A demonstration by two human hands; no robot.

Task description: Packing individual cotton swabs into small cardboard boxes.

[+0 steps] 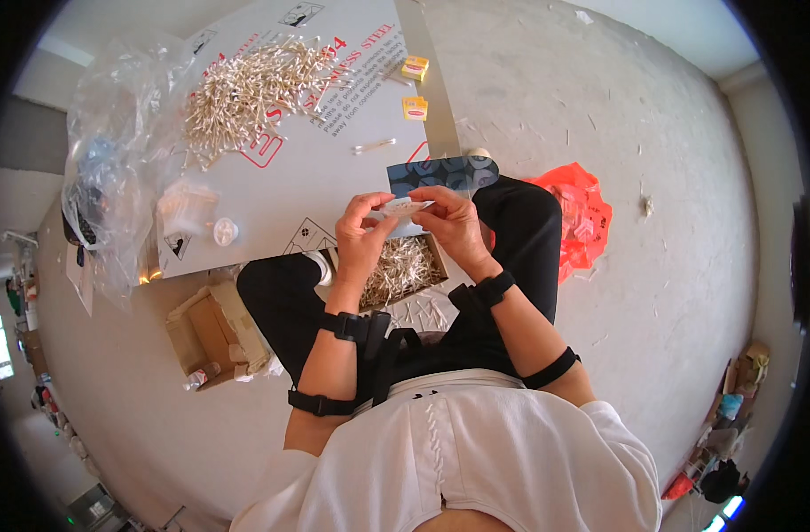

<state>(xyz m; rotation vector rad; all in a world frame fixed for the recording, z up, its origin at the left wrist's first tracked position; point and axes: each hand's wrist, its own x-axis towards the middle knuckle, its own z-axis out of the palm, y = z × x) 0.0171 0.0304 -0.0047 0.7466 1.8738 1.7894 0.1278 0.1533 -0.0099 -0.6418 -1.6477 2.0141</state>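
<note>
In front of my lap, my left hand [359, 238] and my right hand [456, 229] pinch a small white paper-like piece [402, 207] between their fingertips. Whether it is a card or a little packet I cannot make out. Just beyond my right fingers lies a dark blue patterned sheet [449, 172] at the table's edge. Below my hands, a cardboard box [441, 263] holds many loose cotton swabs [403, 270]. A large heap of cotton swabs [245, 97] covers the far left of the table, and a few single swabs [373, 146] lie nearer.
Two small yellow boxes [415, 108] rest near the right edge of the metal-topped table [281, 191]. Clear plastic bags [121, 168] and a clear container [188, 208] are at its left. An open carton [208, 332] and a red plastic bag [578, 217] flank my legs.
</note>
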